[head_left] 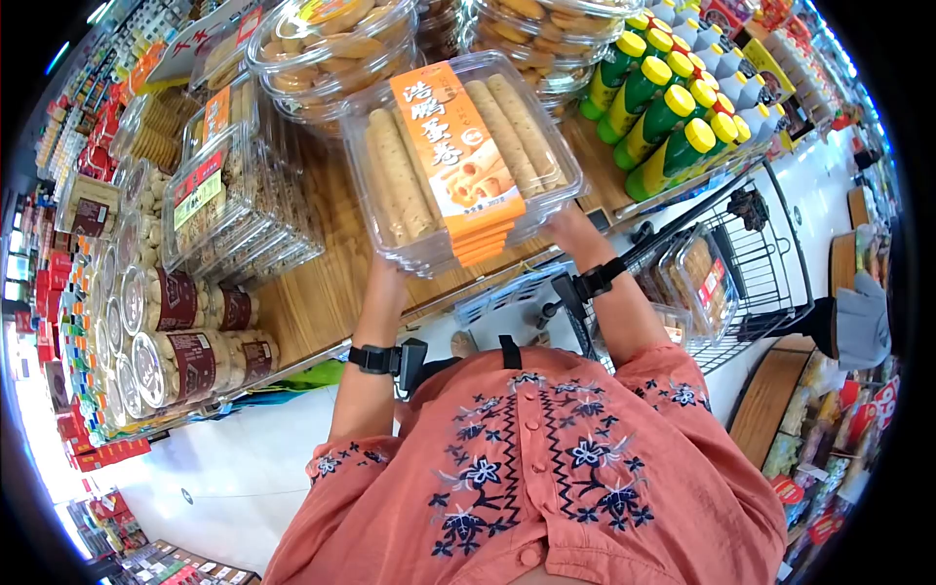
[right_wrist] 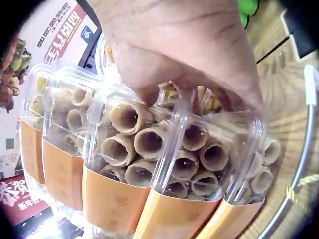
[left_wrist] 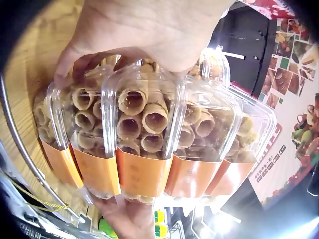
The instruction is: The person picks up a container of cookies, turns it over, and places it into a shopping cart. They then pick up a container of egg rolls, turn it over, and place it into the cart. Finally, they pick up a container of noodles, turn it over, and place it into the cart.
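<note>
Both hands hold a stack of clear plastic boxes of egg rolls (head_left: 502, 117) with orange paper bands (head_left: 458, 161), raised over the wooden display table's front edge. My left hand (head_left: 388, 275) grips the stack at its left side, and my right hand (head_left: 570, 229) grips its right side; most fingers are hidden under or behind the boxes. In the left wrist view the left hand (left_wrist: 149, 35) curls round several box edges, and open roll ends show through the plastic. The right wrist view has the right hand (right_wrist: 184, 45) curled round the same stack of boxes (right_wrist: 149, 144).
On the wooden table (head_left: 331, 283), stacked clear cookie boxes (head_left: 239, 200) and round tubs (head_left: 180, 366) stand left. Large cookie tubs (head_left: 336, 58) are behind, green bottles with yellow caps (head_left: 673, 127) at right. A shopping cart (head_left: 770, 263) holding packaged food (head_left: 697, 278) stands right of the body.
</note>
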A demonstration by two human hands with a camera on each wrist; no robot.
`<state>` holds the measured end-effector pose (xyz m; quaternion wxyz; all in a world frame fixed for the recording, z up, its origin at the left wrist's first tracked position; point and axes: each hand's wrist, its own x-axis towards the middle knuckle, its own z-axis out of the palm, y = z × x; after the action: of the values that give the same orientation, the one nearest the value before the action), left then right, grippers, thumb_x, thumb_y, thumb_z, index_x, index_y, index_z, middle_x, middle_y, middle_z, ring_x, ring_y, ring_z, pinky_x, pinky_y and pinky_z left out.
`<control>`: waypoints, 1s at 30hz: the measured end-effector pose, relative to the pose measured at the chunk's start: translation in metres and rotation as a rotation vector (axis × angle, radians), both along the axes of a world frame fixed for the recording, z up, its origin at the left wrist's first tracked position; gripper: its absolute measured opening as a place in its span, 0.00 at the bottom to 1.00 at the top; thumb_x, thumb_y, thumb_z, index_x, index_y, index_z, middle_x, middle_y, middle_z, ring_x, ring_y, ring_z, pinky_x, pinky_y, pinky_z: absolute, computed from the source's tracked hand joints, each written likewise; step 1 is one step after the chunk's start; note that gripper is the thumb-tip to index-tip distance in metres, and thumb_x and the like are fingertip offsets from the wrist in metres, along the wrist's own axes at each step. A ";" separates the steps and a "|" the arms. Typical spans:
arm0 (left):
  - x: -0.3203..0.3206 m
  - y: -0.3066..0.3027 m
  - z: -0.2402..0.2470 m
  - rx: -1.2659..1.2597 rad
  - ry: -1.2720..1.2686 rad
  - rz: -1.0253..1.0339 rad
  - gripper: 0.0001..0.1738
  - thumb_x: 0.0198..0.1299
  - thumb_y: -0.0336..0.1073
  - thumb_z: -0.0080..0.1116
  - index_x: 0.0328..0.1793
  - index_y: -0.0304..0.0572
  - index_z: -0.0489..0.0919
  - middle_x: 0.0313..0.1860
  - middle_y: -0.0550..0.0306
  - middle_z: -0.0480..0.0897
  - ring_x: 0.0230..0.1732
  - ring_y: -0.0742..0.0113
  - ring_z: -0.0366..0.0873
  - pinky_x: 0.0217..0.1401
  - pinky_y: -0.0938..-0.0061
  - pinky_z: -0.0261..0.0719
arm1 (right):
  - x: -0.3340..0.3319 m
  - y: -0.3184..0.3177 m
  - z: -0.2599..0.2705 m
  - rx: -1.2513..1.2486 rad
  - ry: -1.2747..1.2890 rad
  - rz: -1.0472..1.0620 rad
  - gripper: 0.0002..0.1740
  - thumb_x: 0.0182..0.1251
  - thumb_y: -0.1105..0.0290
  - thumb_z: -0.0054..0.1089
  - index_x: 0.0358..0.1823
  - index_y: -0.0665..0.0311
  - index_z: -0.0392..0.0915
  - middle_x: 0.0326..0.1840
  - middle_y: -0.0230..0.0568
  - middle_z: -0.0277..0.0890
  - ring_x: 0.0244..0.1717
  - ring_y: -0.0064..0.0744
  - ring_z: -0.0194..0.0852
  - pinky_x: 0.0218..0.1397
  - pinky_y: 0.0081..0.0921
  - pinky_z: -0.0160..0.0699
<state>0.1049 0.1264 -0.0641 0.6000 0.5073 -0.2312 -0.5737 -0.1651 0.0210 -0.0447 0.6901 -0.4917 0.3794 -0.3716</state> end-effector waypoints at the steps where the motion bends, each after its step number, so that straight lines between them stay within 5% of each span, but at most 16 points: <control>1: 0.003 0.005 -0.002 0.035 -0.006 0.041 0.28 0.77 0.53 0.43 0.70 0.40 0.72 0.61 0.49 0.82 0.56 0.57 0.83 0.59 0.59 0.82 | 0.006 0.001 -0.002 0.017 -0.037 -0.016 0.24 0.75 0.63 0.54 0.69 0.64 0.71 0.62 0.36 0.79 0.61 0.28 0.76 0.63 0.29 0.75; 7: 0.027 0.037 -0.007 0.127 -0.016 0.204 0.27 0.76 0.50 0.46 0.72 0.41 0.70 0.62 0.51 0.82 0.57 0.57 0.83 0.58 0.58 0.83 | 0.037 0.000 -0.029 0.189 -0.012 0.027 0.23 0.75 0.60 0.55 0.65 0.64 0.75 0.60 0.37 0.79 0.59 0.28 0.76 0.62 0.29 0.73; 12: 0.057 0.065 -0.026 -0.043 0.025 0.196 0.30 0.75 0.53 0.48 0.75 0.44 0.67 0.70 0.52 0.75 0.67 0.55 0.76 0.65 0.52 0.78 | 0.061 0.015 -0.018 0.169 0.074 0.111 0.29 0.77 0.49 0.53 0.66 0.64 0.76 0.60 0.36 0.80 0.59 0.28 0.74 0.64 0.28 0.70; 16: 0.080 0.082 -0.032 0.049 -0.248 0.172 0.25 0.74 0.35 0.51 0.74 0.38 0.66 0.66 0.52 0.77 0.61 0.58 0.79 0.62 0.62 0.80 | 0.082 0.029 0.006 0.208 0.085 0.132 0.34 0.77 0.44 0.53 0.69 0.64 0.73 0.62 0.37 0.79 0.63 0.27 0.72 0.66 0.29 0.68; 19: 0.088 0.087 -0.026 0.059 -0.325 0.147 0.25 0.74 0.39 0.51 0.74 0.40 0.67 0.67 0.53 0.76 0.63 0.58 0.77 0.62 0.58 0.79 | 0.087 0.023 -0.014 0.205 0.059 0.207 0.35 0.77 0.43 0.52 0.71 0.64 0.72 0.64 0.38 0.78 0.65 0.28 0.70 0.67 0.29 0.67; 21: 0.093 0.085 -0.029 0.066 -0.043 0.264 0.29 0.75 0.49 0.49 0.76 0.44 0.67 0.70 0.52 0.75 0.67 0.54 0.75 0.65 0.49 0.78 | 0.091 0.022 -0.021 0.199 0.064 0.227 0.35 0.77 0.42 0.50 0.71 0.63 0.72 0.63 0.38 0.78 0.64 0.28 0.71 0.66 0.28 0.68; 27: 0.095 0.080 -0.022 0.127 -0.070 0.329 0.27 0.76 0.50 0.48 0.76 0.49 0.67 0.70 0.51 0.75 0.65 0.52 0.77 0.62 0.48 0.79 | 0.099 0.026 -0.026 0.171 0.049 0.204 0.34 0.79 0.43 0.46 0.72 0.62 0.71 0.56 0.36 0.80 0.54 0.26 0.74 0.58 0.24 0.71; 30: 0.101 0.083 -0.022 -0.012 -0.184 0.254 0.26 0.72 0.39 0.58 0.74 0.47 0.68 0.67 0.52 0.76 0.62 0.54 0.78 0.58 0.53 0.83 | 0.107 0.026 -0.030 0.148 0.010 0.180 0.31 0.79 0.47 0.47 0.71 0.64 0.71 0.53 0.37 0.81 0.52 0.26 0.76 0.55 0.23 0.74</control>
<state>0.2059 0.2098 -0.0862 0.6471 0.5791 -0.2227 -0.4431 -0.0586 0.0474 -0.0747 0.7530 -0.4736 0.3636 -0.2765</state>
